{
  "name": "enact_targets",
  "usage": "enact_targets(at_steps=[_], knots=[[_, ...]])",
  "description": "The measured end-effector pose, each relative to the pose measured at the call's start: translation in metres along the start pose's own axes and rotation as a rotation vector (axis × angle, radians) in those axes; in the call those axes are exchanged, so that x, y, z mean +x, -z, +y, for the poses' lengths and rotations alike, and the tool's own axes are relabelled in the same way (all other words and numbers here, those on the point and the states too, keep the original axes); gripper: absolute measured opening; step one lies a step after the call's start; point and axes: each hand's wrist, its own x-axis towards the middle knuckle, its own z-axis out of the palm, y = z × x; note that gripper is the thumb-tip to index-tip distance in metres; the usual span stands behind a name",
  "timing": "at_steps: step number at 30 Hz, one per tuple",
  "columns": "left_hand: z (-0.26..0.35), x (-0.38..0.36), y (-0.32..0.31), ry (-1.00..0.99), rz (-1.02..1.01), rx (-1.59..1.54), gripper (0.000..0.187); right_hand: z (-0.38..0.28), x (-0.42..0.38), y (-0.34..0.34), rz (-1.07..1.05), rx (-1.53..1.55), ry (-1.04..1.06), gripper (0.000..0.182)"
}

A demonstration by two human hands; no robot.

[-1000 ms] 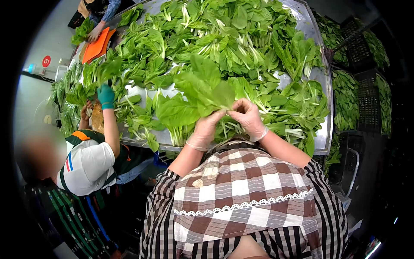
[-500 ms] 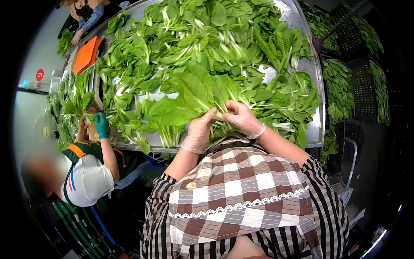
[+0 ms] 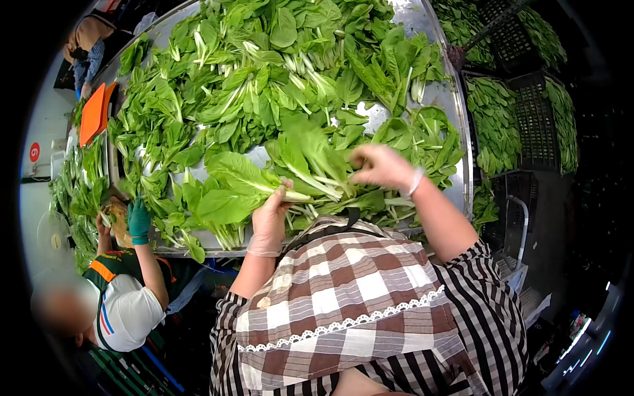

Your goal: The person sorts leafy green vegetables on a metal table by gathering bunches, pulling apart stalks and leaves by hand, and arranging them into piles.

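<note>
My left hand (image 3: 269, 221), in a clear glove, is closed round the white stem of a leafy green bunch (image 3: 234, 188) whose leaves point left. To the right, my right hand (image 3: 383, 168) is blurred by motion, its fingers curled beside a loose leafy green (image 3: 307, 155) that is partly smeared. Whether those fingers touch the leaves or hold anything cannot be made out. Under and around both hands, more leafy greens (image 3: 277, 72) lie heaped on the metal table (image 3: 465, 142).
At the left a co-worker's green-gloved hand (image 3: 139, 221) is near greens and a brown item. Another person's arm (image 3: 92, 63) shows at the top left, near orange sheets (image 3: 96, 115). Black crates (image 3: 531, 122) of leaves stand at the right.
My hands have separated. The left keeps a leafy bunch and has moved left and down in view; the right has come away from it. The whole view has shifted somewhat.
</note>
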Motion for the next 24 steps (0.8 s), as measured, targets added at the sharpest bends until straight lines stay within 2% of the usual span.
enact_targets(at_steps=[2,4,6,7,9,11,15,18,19,22,24], knots=[[0.001,-0.003,-0.002,-0.047,-0.008,0.07,0.037,0.04,0.013,0.018,0.291,0.116,-0.008,0.038],[-0.003,-0.005,-0.005,-0.001,0.011,0.035,0.038,0.069,0.033,0.032,0.566,0.253,-0.002,0.037],[-0.005,-0.007,-0.009,-0.032,0.072,0.072,0.037,0.089,0.052,0.048,0.591,-0.144,-0.098,0.037],[-0.007,-0.007,-0.01,-0.079,0.035,0.064,0.036,0.093,0.059,0.044,0.605,-0.275,-0.155,0.037],[-0.001,-0.01,-0.02,-0.053,-0.017,0.045,0.037,0.107,0.054,0.052,0.659,-0.58,-0.315,0.037],[0.003,-0.011,-0.022,-0.068,-0.017,0.046,0.039,0.107,0.058,0.052,0.678,-0.516,-0.392,0.036],[0.007,-0.014,-0.027,0.025,0.031,0.082,0.038,0.103,0.065,0.055,0.587,-0.469,-0.422,0.032],[0.013,-0.016,-0.041,0.018,0.034,0.032,0.038,0.081,0.057,0.061,0.565,-0.227,-0.258,0.032],[0.012,-0.014,-0.042,-0.004,0.013,0.021,0.039,0.071,0.053,0.058,0.586,-0.084,-0.126,0.035],[0.014,-0.005,-0.051,-0.057,-0.042,-0.034,0.041,0.028,0.047,0.026,0.508,0.378,0.01,0.031],[0.017,-0.002,-0.061,-0.065,-0.066,-0.096,0.043,-0.015,0.035,0.0,0.352,0.66,-0.039,0.027]])
